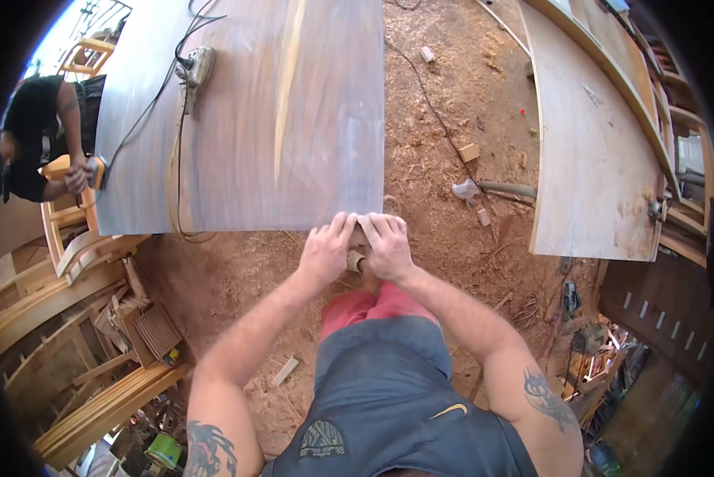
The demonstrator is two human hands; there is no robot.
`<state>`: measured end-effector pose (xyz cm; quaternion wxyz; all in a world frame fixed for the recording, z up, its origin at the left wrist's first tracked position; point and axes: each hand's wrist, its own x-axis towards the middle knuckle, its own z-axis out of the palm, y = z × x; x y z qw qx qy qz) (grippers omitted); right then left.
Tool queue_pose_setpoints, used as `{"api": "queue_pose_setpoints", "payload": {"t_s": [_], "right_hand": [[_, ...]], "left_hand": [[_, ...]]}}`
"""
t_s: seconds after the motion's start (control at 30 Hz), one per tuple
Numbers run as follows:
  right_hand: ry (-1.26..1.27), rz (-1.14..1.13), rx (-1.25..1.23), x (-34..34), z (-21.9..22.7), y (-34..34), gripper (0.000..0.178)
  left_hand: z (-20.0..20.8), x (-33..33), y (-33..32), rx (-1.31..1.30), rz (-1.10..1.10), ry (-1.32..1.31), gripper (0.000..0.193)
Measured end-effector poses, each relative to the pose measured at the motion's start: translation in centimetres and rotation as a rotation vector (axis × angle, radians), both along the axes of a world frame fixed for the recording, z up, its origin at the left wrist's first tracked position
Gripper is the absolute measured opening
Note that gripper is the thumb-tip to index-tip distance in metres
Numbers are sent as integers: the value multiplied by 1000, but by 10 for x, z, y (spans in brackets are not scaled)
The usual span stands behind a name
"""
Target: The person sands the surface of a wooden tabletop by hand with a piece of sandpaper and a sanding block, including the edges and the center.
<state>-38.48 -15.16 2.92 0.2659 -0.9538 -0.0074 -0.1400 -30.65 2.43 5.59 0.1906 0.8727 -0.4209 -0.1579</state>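
My left hand (327,248) and my right hand (386,245) meet at the near right corner of a large wood-grained panel (238,159). The fingers of both are curled, with thumbs and fingertips close together. Between them shows a small brownish patch, too small to name, and whatever the fingers hold is hidden. The panel has a pale streak along its grain and a greyish, dusty surface. On its left part lies a power strip (200,67) with dark cords plugged into it, and a cable loops over the near edge.
At the left a person in dark clothes holds an orange sander (96,172) by the panel's edge. Curved wooden chair parts (91,250) and stacked boards (106,413) stand below. A pale tabletop (591,151) is at the right. Sawdust, a cord and wood offcuts (469,152) lie on the floor.
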Motion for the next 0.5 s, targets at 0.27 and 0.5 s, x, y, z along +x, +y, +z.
{"api": "queue_pose_setpoints", "payload": {"t_s": [0.27, 0.5], "right_hand": [[-71, -10, -109, 188, 3, -79, 51], [-97, 20, -5, 89, -9, -16, 58]], "left_hand": [[11, 179, -97, -16, 166, -214, 53], [-17, 91, -23, -32, 45, -208, 68]]}}
